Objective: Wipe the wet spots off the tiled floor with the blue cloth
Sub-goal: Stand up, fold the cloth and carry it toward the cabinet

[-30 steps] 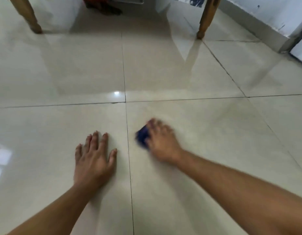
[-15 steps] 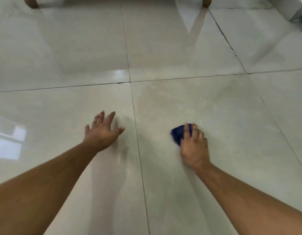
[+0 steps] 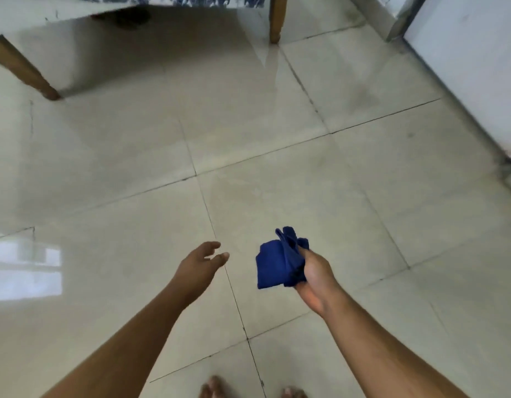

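The blue cloth point(image 3: 278, 261) is bunched up in my right hand point(image 3: 313, 278), held in the air well above the tiled floor point(image 3: 291, 191). My left hand point(image 3: 201, 262) hovers to the left of the cloth, fingers loosely apart and holding nothing. Both hands are off the floor. The beige glossy tiles below show faint dull streaks around the middle tile; I cannot make out distinct wet spots.
Two wooden furniture legs stand at the far left point(image 3: 24, 73) and far centre point(image 3: 275, 21), under a patterned fabric edge. A white wall or panel point(image 3: 463, 67) runs along the right. My bare toes point(image 3: 214, 390) show at the bottom edge.
My right hand has lifted the cloth off the floor and now holds it bunched in the air. My left hand has come off the tile. The view has risen far higher.
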